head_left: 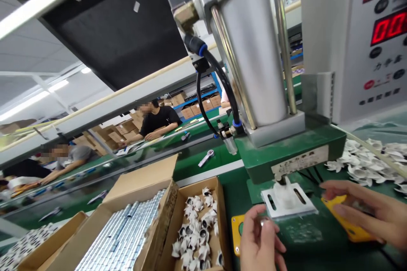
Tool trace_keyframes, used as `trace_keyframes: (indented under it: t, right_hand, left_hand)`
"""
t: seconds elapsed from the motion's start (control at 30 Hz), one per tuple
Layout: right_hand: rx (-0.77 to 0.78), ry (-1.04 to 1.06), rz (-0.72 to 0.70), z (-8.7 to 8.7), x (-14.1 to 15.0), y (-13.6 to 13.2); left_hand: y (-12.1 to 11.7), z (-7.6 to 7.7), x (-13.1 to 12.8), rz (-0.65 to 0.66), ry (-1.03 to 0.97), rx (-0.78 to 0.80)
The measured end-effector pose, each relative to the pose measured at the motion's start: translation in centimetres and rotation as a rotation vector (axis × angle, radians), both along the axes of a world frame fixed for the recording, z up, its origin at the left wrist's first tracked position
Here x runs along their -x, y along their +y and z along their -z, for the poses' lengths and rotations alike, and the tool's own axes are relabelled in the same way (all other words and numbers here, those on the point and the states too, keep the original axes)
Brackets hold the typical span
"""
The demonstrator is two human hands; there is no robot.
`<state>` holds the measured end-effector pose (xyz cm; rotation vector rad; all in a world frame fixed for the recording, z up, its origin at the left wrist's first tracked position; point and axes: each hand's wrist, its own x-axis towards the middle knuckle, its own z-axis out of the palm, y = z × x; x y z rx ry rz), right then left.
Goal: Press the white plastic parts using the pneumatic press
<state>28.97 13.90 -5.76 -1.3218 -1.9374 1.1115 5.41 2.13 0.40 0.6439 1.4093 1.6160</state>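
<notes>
The left hand point(259, 241) pinches a small, shiny, rounded metal piece point(264, 221) between thumb and fingers, in front of the tall pneumatic press with a silver cylinder point(257, 59). The right hand point(365, 209) is loosely open over a yellow bracket point(352, 224) to the right of the press's front; whether it touches cannot be told. Under the press, a white finned plastic part point(286, 194) sits on a slotted metal plate point(303, 207); more white finned parts point(193, 237) lie in a cardboard box to its left. The metal piece should be light, stiff and rather slippery, best pinched by its sides with dry fingertips. The plastic part looks light and rigid, its thin fins likely the fragile bit, so take it by the thick central hub
</notes>
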Motion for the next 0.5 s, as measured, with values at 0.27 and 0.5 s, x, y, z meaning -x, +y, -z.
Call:
trace_keyframes:
  t: [0.27,0.5]
  right_hand:
    - [0.118,0.34,-0.323,-8.9,8.5,0.5]
    - [0.229,0.397,-0.227,-8.1,9.7,0.5]
  left_hand:
    - [0.8,-0.8,-2.7,0.021,-0.243,0.012]
    - [-1.1,1.7,-1.6,0.028,-0.256,0.073]
